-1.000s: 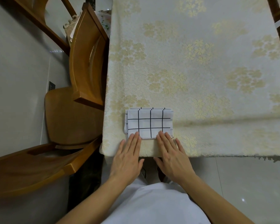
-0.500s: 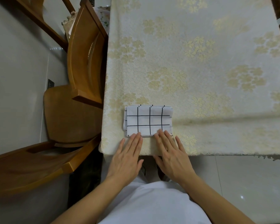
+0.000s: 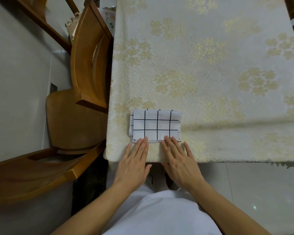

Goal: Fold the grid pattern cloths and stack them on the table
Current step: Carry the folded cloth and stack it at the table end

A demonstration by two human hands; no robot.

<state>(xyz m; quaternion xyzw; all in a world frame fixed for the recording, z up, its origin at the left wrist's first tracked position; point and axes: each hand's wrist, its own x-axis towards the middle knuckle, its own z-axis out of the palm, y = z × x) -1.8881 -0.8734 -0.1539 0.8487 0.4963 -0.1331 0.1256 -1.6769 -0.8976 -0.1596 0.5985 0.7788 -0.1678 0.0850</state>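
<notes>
A wooden chair point(image 3: 90, 65) stands at the table's left side, its back against the edge, and another chair point(image 3: 32, 172) shows at the lower left. The table point(image 3: 227, 82) wears a pale flowered covering. The folded cloth point(image 3: 155, 125), white with black grid lines, lies flat near the table's near left corner, with layered edges showing along its left side. The left hand point(image 3: 134, 164) lies palm down, fingers straight and together, its fingertips point(image 3: 143, 140) touching the cloth's near edge on the left part; it holds nothing. Just beside it, the right hand point(image 3: 181, 164) lies the same way, palm down with fingers straight and slightly spread, its fingertips point(image 3: 168, 139) on the cloth's near edge toward the right; it grips nothing either. Both forearms reach forward from the person's white shirt point(image 3: 159, 216).
</notes>
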